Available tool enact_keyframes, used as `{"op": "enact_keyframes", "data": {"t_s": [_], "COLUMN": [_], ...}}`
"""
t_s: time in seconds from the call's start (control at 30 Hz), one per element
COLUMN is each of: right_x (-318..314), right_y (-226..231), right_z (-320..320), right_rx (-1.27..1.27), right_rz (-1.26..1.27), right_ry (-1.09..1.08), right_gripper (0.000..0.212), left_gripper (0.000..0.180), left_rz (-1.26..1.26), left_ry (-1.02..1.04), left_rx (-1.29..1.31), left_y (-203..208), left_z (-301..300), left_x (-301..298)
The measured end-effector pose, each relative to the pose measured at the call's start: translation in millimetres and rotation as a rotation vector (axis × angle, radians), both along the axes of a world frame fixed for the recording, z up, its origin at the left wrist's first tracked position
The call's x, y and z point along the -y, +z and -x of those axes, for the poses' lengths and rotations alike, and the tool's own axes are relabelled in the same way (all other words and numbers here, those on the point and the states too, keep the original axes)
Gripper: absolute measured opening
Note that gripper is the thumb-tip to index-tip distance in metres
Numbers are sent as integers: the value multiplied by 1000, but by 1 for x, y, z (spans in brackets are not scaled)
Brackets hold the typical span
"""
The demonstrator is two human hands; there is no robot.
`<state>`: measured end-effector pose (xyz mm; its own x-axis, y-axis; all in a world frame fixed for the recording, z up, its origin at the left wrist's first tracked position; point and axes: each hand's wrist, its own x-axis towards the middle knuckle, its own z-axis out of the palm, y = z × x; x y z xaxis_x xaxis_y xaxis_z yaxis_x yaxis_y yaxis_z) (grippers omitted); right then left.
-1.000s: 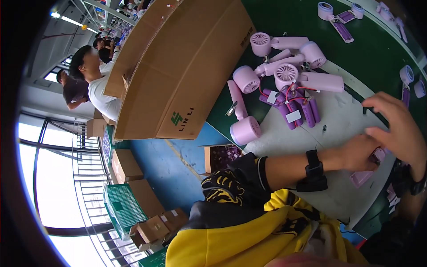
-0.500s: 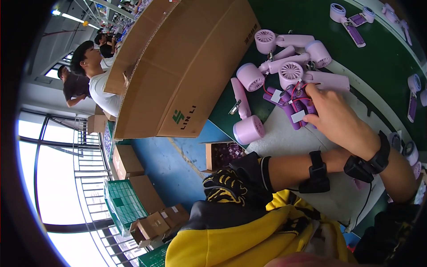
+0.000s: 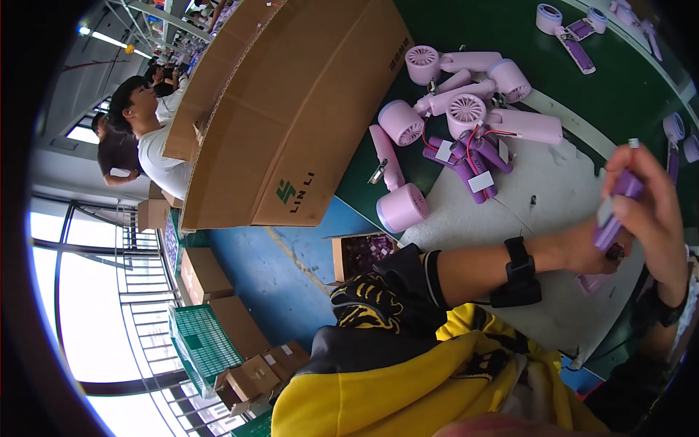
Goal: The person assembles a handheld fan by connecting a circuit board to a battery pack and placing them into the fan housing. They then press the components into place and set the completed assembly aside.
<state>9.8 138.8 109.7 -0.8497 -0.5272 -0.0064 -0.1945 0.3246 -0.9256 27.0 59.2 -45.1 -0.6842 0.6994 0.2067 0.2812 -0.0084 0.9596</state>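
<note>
My right hand (image 3: 659,218) is closed on a purple battery cell (image 3: 620,207) with a white label, a small white connector showing above the fingers. Close beside it is my left hand (image 3: 593,246), its fingers mostly hidden behind the right hand. A small dark part shows at the left fingertips, and a pink piece (image 3: 593,282) shows just below; whether the left hand grips them I cannot tell. Several purple battery cells (image 3: 473,175) with red wires lie bunched on the grey mat (image 3: 539,218). Pink handheld fans (image 3: 466,109) lie heaped behind them, some with circuit boards exposed.
A large cardboard box (image 3: 291,116) stands to the left of the fans. More fan parts (image 3: 575,44) lie on the green surface (image 3: 611,87) at the far right. On the blue floor sit an open carton (image 3: 349,258) and a green crate (image 3: 207,339). Other people (image 3: 138,131) are beyond.
My right hand has lifted one battery cell from the bunch and carried it right and nearer, beside my left hand. The remaining cells stay on the mat. The view has shifted slightly.
</note>
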Motion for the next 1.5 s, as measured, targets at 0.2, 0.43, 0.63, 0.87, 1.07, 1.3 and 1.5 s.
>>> {"op": "enact_keyframes", "data": {"t_s": [0.2, 0.43, 0.63, 0.87, 1.07, 1.3, 1.5], "right_x": [-87, -127, -79, -82, -87, -86, -92], "right_y": [-36, -112, -130, -132, -131, -136, -136], "right_z": [-33, -95, -100, -106, -109, -113, -111], "right_rx": [301, 24, -348, -331, -354, -611, -521], "right_rz": [349, 34, -310, -268, -320, -464, -414], "right_ry": [-467, -451, -492, -527, -540, -537, -467], "right_gripper": [33, 13, 24, 28, 28, 41, 39], "left_gripper": [28, 18, 17, 17, 21, 24, 24], "left_rz": [-89, -31, 20, -18, 20, 3, 39], "left_ry": [146, 191, 284, 34, -7, 15, -50], "left_rx": [-40, -93, -210, -138, -101, -164, -69], "left_y": [8, 22, 18, 34, 33, 26, 36], "left_z": [-4, -6, -7, -13, -12, -10, -5], "left_x": [13, 16, 25, 37, 39, 35, 36]}}
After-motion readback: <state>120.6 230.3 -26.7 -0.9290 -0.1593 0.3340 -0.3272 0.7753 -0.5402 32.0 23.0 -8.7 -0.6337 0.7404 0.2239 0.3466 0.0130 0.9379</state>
